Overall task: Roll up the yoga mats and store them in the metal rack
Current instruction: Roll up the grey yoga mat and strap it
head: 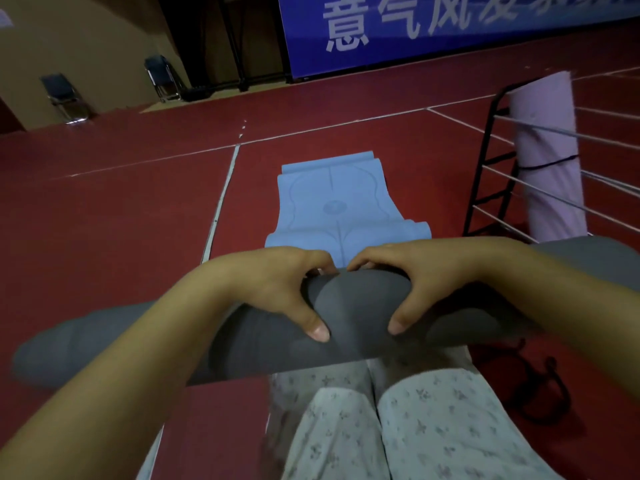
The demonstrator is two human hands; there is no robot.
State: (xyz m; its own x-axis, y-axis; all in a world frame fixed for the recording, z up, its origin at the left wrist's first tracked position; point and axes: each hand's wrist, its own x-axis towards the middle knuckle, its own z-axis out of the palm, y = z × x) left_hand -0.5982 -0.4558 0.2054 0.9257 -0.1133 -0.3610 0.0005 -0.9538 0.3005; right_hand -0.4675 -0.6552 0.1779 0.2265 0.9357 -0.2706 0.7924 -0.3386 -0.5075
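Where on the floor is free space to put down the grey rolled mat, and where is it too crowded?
Bare red floor lies left of the blue mat, beyond the white line. A narrower bare strip separates the blue mat from the metal rack. It is crowded at the right, with the rack, the pink roll and a black strap.

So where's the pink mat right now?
The rolled pink mat stands upright in the metal rack at the right edge of the head view, beyond and to the right of the blue mat lying on the red floor.
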